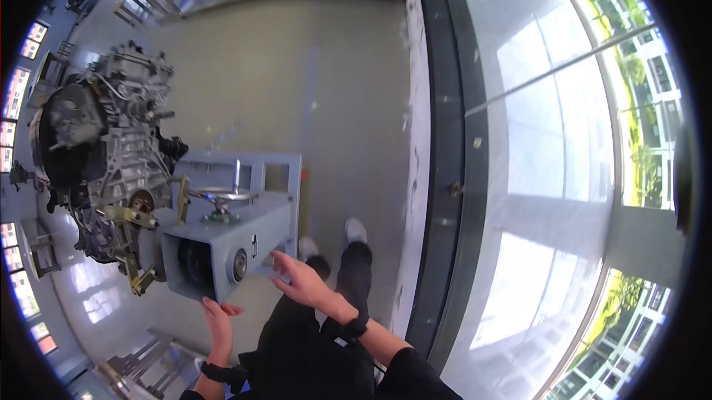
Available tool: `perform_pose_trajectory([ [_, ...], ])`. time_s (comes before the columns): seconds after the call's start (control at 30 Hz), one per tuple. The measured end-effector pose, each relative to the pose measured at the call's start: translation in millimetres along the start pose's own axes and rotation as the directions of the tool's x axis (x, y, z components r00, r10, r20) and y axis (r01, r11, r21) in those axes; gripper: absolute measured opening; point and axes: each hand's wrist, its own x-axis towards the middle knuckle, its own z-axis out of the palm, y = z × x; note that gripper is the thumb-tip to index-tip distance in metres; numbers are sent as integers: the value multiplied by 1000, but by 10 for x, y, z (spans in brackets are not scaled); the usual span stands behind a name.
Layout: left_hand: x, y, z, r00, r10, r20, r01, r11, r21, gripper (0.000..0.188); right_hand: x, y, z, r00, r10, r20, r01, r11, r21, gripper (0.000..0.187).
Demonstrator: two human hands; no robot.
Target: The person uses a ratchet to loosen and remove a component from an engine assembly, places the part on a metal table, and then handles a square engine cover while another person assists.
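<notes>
In front of me is a grey metal box-shaped housing (256, 220) with an open square end and a round bearing-like fitting (239, 265) on its side. My left hand (218, 323) is at the lower edge of that open end, fingers stretched out; whether the fingertips press on the metal I cannot tell. Beside the housing's near side, my right hand (302, 282) has its fingers spread and holds nothing. A handwheel (222, 194) with an upright handle lies flat on top of the housing. Brass-coloured bracket arms (130, 216) join the stand to an engine (122, 133).
The stand's grey frame (295, 177) rises behind the housing. My legs and white shoes (356, 231) are close to its right. Along the right runs a dark sill (443, 140) below large windows. Another metal frame (148, 363) stands at the lower left.
</notes>
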Motion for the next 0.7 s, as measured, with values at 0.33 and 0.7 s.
perform_pose_trajectory([
  [0.33, 317, -638, 121, 834, 530, -152, -452, 816, 360, 55, -367, -723, -501, 985, 167, -38, -170, 924, -341, 36],
  [0.7, 61, -207, -104, 982, 189, -2, -188, 980, 69, 40, 252, -986, -435, 985, 78, 157, -13, 926, -378, 34],
])
